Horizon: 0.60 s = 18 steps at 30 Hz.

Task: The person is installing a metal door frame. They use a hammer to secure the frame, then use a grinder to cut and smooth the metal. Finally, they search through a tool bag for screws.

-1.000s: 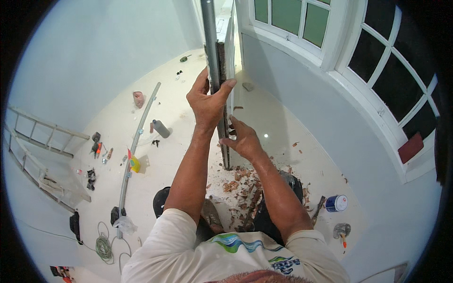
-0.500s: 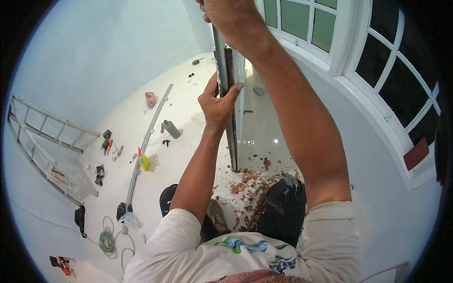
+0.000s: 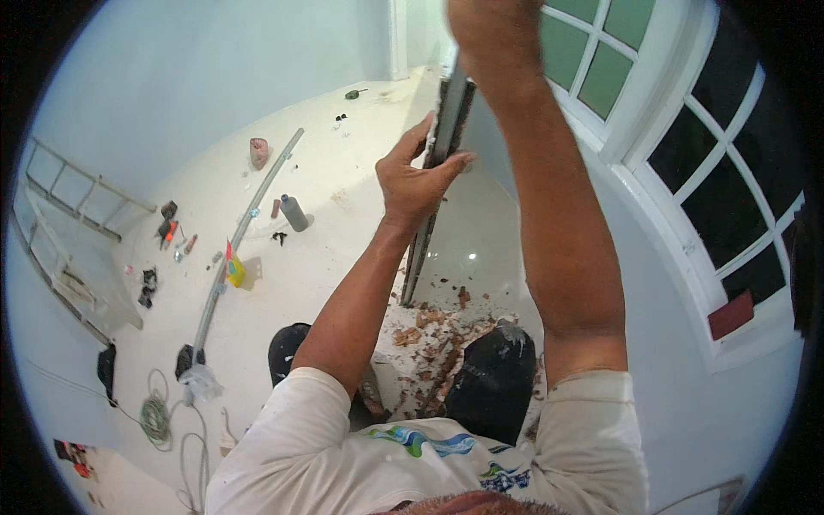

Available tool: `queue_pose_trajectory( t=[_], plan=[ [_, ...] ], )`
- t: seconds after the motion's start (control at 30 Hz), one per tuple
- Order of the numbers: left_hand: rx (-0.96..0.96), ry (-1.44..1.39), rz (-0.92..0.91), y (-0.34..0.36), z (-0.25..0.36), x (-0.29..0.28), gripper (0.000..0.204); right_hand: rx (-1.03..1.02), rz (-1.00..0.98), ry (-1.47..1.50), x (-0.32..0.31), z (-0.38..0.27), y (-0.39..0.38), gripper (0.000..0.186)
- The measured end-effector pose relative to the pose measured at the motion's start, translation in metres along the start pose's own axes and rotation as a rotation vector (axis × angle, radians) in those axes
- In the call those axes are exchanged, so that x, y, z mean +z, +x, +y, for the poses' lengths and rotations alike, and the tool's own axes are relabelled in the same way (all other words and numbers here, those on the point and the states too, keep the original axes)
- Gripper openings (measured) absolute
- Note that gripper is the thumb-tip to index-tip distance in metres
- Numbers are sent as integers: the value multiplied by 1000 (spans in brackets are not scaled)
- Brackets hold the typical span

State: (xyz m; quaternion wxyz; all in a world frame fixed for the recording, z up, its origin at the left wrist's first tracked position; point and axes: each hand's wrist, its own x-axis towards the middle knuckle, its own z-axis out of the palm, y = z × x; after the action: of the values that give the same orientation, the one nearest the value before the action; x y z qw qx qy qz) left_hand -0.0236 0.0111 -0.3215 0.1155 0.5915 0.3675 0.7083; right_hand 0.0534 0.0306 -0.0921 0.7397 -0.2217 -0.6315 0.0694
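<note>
Both my hands are on a long narrow board (image 3: 421, 249) with a grey face and a rough, dark, white-flecked edge. It stands tilted, its upper end leaning to the right. My left hand (image 3: 410, 184) is wrapped round it at mid-height, fingers on the left side and thumb on the right. At the board's upper part, my right hand (image 3: 498, 47) is closed round it; its fingers are mostly cut off by the upper picture edge. Broken reddish and white rubble (image 3: 425, 343) lies round the board's lower end, close by my knees.
On the left floor lie a long metal bar (image 3: 249, 215), a grey bottle (image 3: 293, 215), a yellow packet (image 3: 234, 269), a coiled hose (image 3: 155, 421) and several tools. A ladder (image 3: 81, 249) is at the far left. White-framed windows (image 3: 678, 163) line the right wall.
The board's upper end has swung to the right, and both hands have moved right with it. My view has shifted, so the floor items appear farther left.
</note>
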Motion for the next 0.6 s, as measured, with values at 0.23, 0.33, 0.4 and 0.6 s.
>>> queue_pose_trajectory(
  t=[0.23, 0.33, 0.4, 0.6],
  plan=[
    [142, 422, 108, -5, -29, 0, 68, 213, -237, 17, -141, 23, -85, 38],
    [204, 573, 121, 4, -58, -3, 64, 636, -305, -128, -281, 56, -202, 32],
    [-17, 303, 46, 12, -72, -5, 55, 962, -306, -318, -365, 65, -297, 31],
    [33, 564, 6, 23, -64, -3, 40, 1506, -1029, -1158, -523, 5, -549, 51]
  ],
)
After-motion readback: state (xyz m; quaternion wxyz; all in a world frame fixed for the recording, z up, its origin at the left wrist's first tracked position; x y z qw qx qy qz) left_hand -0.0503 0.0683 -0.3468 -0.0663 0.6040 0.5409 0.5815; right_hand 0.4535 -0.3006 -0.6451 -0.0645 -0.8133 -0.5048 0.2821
